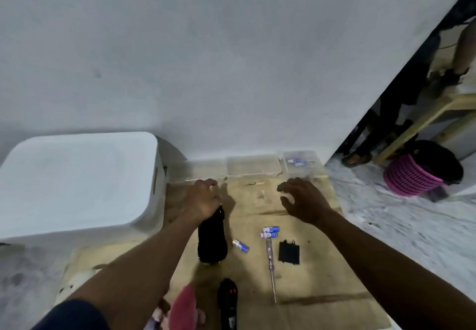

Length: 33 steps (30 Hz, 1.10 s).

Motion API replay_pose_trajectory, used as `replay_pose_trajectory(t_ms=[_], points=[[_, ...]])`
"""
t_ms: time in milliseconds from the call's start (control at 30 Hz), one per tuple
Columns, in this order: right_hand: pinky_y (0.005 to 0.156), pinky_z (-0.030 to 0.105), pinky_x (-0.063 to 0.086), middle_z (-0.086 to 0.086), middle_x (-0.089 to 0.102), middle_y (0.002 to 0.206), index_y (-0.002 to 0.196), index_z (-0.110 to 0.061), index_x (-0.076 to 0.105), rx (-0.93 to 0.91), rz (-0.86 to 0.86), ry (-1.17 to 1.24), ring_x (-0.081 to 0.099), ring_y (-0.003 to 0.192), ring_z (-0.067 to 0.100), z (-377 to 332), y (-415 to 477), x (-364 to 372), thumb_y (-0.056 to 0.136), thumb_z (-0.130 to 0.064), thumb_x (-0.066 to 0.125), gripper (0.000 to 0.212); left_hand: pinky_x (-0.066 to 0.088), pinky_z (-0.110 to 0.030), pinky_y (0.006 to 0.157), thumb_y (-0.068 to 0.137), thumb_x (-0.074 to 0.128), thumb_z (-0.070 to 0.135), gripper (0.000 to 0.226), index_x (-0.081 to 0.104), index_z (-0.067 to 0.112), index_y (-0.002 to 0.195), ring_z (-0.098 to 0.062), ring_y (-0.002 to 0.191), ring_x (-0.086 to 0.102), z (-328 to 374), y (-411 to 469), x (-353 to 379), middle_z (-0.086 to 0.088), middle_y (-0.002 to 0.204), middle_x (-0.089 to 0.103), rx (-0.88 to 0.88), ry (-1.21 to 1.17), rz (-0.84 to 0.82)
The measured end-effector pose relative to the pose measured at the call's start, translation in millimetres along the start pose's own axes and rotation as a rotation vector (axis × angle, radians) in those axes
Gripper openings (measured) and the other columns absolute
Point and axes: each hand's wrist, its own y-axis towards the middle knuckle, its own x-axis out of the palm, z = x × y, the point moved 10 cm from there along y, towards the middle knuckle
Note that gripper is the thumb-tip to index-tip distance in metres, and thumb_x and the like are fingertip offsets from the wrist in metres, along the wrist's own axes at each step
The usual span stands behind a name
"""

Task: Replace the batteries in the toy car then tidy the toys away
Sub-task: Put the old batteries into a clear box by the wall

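On cardboard (pixel 322 265) by a white wall (pixel 231 72), the toy car (pixel 212 239) lies lengthwise toward the wall; the left hand (pixel 203 198) grips its far end with curled fingers, the right hand (pixel 304 201) slack-fingered, empty.

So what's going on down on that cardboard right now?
A person is partway through a battery swap. Their left hand grips one end of the black toy car lying on the brown cardboard sheet, while the right hand hovers open, holding nothing. Three loose blue-and-white batteries, a flat black cover and a clear-handled screwdriver lie beside the car. More batteries sit in a clear plastic box at the sheet's far edge.
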Motion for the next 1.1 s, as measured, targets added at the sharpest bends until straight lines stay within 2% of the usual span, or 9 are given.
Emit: replay_pose_trajectory(t_ms=[133,267,567,700,800,867,967,1033,1100], points=[[0.085,0.031,0.05,-0.004,0.068,0.103,0.109,-0.024,0.064,0.065,-0.235,0.103,0.063,0.095,0.016,-55,-24,49,0.087,-0.026,0.065,0.021,0.048,-0.038,0.103,0.083,0.07,0.03,0.069,0.044,0.018,0.146,-0.032,0.124,0.055,-59,-23,18,-0.012,0.142,0.051,-0.185,-0.049,-0.104],[0.077,0.028,0.047,0.003,0.067,0.109,0.116,-0.018,0.063,0.113,-0.391,0.191,0.063,0.094,0.019,-98,-32,89,0.083,-0.019,0.068,0.034,0.051,-0.043,0.099,0.079,0.07,0.028,0.062,0.049,0.018,0.137,-0.031,0.113,0.062,-85,-36,42,-0.012,0.13,0.063,-0.273,-0.244,-0.21],[0.083,0.028,0.044,0.007,0.067,0.112,0.116,-0.02,0.063,0.176,-0.433,0.133,0.06,0.106,0.026,-109,-24,140,0.08,-0.018,0.073,0.038,0.053,-0.041,0.094,0.091,0.067,0.016,0.046,0.049,0.017,0.133,-0.033,0.108,0.063,-96,-46,51,-0.012,0.124,0.064,-0.361,-0.375,-0.174],[0.074,0.018,0.048,0.01,0.072,0.1,0.125,-0.013,0.064,0.161,-0.413,0.351,0.065,0.084,0.017,-103,-19,122,0.083,-0.008,0.071,0.043,0.053,-0.046,0.097,0.091,0.068,0.012,0.037,0.05,0.023,0.121,-0.033,0.103,0.064,-99,-45,50,-0.015,0.119,0.066,-0.385,-0.467,-0.17],[0.066,0.017,0.046,0.005,0.073,0.08,0.102,-0.006,0.075,0.297,-0.217,0.494,0.062,0.067,0.014,-70,-6,79,0.089,-0.007,0.064,0.017,0.053,-0.044,0.096,0.095,0.063,0.012,0.04,0.049,0.02,0.132,-0.032,0.101,0.064,-96,-44,39,-0.01,0.109,0.065,-0.387,-0.51,-0.118],[0.061,0.025,0.046,0.001,0.063,0.064,0.077,-0.007,0.072,0.455,-0.194,0.592,0.057,0.056,0.015,-39,-7,65,0.088,-0.006,0.059,0.017,0.052,-0.041,0.095,0.097,0.061,0.011,0.043,0.047,0.017,0.137,-0.03,0.101,0.061,-91,-45,31,-0.01,0.112,0.063,-0.387,-0.539,-0.095],[0.059,0.027,0.045,0.001,0.056,0.054,0.054,-0.015,0.059,0.441,-0.256,0.505,0.052,0.053,0.015,-17,-9,58,0.08,-0.004,0.06,0.028,0.053,-0.039,0.088,0.099,0.059,0.009,0.043,0.046,0.014,0.139,-0.027,0.098,0.058,-82,-45,21,-0.011,0.115,0.058,-0.38,-0.561,-0.078],[0.067,0.031,0.05,-0.002,0.06,0.063,0.061,-0.017,0.06,0.338,-0.372,0.366,0.059,0.065,0.015,-19,-11,64,0.075,-0.005,0.065,0.02,0.056,-0.041,0.086,0.099,0.059,0.01,0.045,0.045,0.015,0.141,-0.027,0.097,0.06,-79,-43,19,-0.012,0.119,0.058,-0.381,-0.583,-0.086],[0.074,0.03,0.049,-0.008,0.059,0.081,0.083,-0.019,0.065,0.22,-0.509,0.205,0.057,0.078,0.013,-25,-15,78,0.074,-0.01,0.07,0.014,0.057,-0.037,0.076,0.099,0.059,0.011,0.046,0.044,0.016,0.142,-0.025,0.092,0.062,-77,-41,18,-0.011,0.116,0.059,-0.373,-0.589,-0.095]])
